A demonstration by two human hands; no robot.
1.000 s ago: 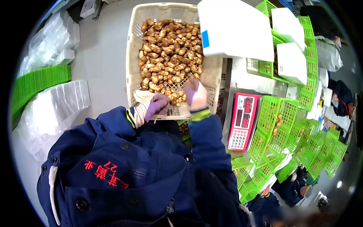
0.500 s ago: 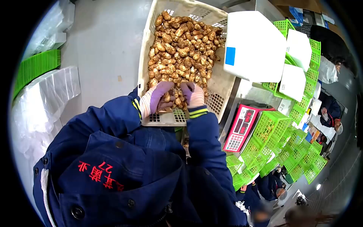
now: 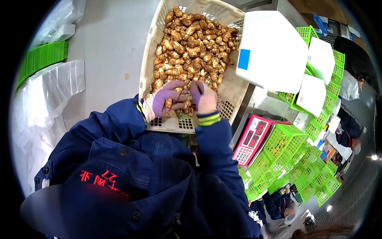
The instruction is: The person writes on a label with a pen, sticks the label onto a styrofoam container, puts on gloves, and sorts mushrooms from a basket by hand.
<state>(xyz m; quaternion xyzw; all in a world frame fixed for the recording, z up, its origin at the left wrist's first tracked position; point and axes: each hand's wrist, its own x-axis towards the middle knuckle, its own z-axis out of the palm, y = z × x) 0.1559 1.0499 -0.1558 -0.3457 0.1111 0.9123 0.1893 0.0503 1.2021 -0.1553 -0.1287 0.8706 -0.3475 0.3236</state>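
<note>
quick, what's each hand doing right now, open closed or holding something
Left hand: partly curled, holding a brown mushroom.
Right hand: fingers bent downward; whether they grip anything cannot be told.

A smooth, pale grey surface (image 3: pixel 113 47), floor or bench top, spreads evenly lit across the left, a small tan scrap (image 3: pixel 126 76) lying on it. At right stands a shiny metal bench (image 3: pixel 258 99); farther off, small bright lights (image 3: pixel 374 157) shine among dim greys.
</note>
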